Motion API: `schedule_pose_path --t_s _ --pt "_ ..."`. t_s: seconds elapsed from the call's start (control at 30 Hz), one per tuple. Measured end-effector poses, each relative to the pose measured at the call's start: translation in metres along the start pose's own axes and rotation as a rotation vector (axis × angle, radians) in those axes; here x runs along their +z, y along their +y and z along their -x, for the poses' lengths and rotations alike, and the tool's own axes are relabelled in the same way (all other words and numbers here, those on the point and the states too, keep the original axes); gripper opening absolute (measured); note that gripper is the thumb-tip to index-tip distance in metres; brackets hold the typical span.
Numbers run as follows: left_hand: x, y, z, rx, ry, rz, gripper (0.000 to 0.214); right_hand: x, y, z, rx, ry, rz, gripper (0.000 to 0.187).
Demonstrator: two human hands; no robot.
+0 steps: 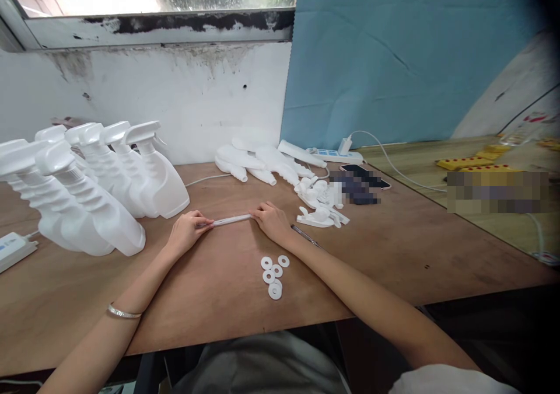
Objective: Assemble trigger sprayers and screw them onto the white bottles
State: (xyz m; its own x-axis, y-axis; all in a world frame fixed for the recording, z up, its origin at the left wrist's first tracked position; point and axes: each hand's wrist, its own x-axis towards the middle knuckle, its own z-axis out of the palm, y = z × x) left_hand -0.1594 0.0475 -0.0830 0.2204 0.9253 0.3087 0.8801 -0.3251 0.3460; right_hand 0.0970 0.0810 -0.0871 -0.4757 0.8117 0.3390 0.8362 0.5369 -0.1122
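A thin white plastic tube (231,219) lies level just above the wooden table (210,300), held at both ends. My left hand (187,232) pinches its left end, fingers curled. My right hand (272,222) grips its right end, fingers closed. Several white ring washers (273,275) lie on the table just in front of my right wrist. White spray trigger heads (321,207) lie to the right of my right hand. A pen-like metal object (305,236) lies beside my right forearm.
Several assembled white spray bottles (105,189) stand at the left. Empty white bottles (258,163) lie on their sides at the back by the wall. A power strip (332,154) with a plugged charger, a phone (363,181), and another power strip (13,249) at far left.
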Motion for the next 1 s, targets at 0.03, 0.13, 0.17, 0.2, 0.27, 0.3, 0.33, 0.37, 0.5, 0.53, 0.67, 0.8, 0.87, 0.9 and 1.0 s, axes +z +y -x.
schedule_pose_path --t_s 0.03,0.13,0.17,0.2,0.27,0.3,0.33,0.37,0.5,0.53,0.67,0.8,0.87,0.9,1.0 --pt "0.000 0.002 0.001 -0.021 0.005 0.004 0.025 -0.001 -0.001 0.000 0.004 -0.001 0.012 0.030" --pt "0.001 0.005 0.002 -0.062 0.017 0.024 0.024 -0.002 -0.003 0.001 -0.010 -0.009 0.019 0.030" --pt "0.001 0.005 0.002 -0.070 0.019 0.029 0.025 -0.002 -0.003 0.001 -0.015 -0.007 0.014 0.029" --pt "0.001 0.005 0.002 -0.078 0.020 0.033 0.025 -0.001 -0.003 0.001 -0.017 -0.005 0.007 0.028" --pt "0.001 0.006 0.002 -0.096 0.016 0.032 0.026 -0.001 -0.003 0.001 -0.017 0.006 -0.007 0.027" --pt "0.001 0.006 0.002 -0.101 0.012 0.030 0.027 -0.001 -0.003 0.001 -0.018 0.011 -0.010 0.027" --pt "0.000 0.007 0.002 -0.102 0.007 0.026 0.027 -0.001 -0.003 0.002 -0.022 0.018 -0.010 0.027" --pt "-0.001 0.007 0.002 -0.101 0.004 0.021 0.027 -0.001 -0.003 0.002 -0.026 0.024 -0.009 0.028" --pt "-0.004 0.009 0.001 -0.092 0.002 0.005 0.025 -0.003 -0.003 0.003 -0.028 0.062 0.013 0.030" --pt "-0.005 0.008 0.001 -0.093 0.000 0.000 0.025 -0.005 -0.003 0.004 -0.023 0.077 0.030 0.031" --pt "-0.007 0.005 0.001 -0.099 -0.005 -0.019 0.026 -0.014 -0.003 0.004 0.024 0.113 0.152 0.036" --pt "-0.007 0.001 0.001 -0.112 0.005 -0.044 0.025 -0.019 -0.003 0.004 0.158 0.080 0.292 0.037" --pt "-0.007 0.000 0.001 -0.108 0.023 -0.051 0.025 -0.018 -0.004 0.005 0.221 0.072 0.344 0.036" --pt "-0.007 0.000 0.001 -0.105 0.033 -0.050 0.026 -0.017 -0.005 0.006 0.245 0.073 0.364 0.036" --pt "-0.006 0.000 0.000 -0.098 0.055 -0.031 0.030 -0.013 -0.010 0.010 0.290 0.069 0.394 0.035"
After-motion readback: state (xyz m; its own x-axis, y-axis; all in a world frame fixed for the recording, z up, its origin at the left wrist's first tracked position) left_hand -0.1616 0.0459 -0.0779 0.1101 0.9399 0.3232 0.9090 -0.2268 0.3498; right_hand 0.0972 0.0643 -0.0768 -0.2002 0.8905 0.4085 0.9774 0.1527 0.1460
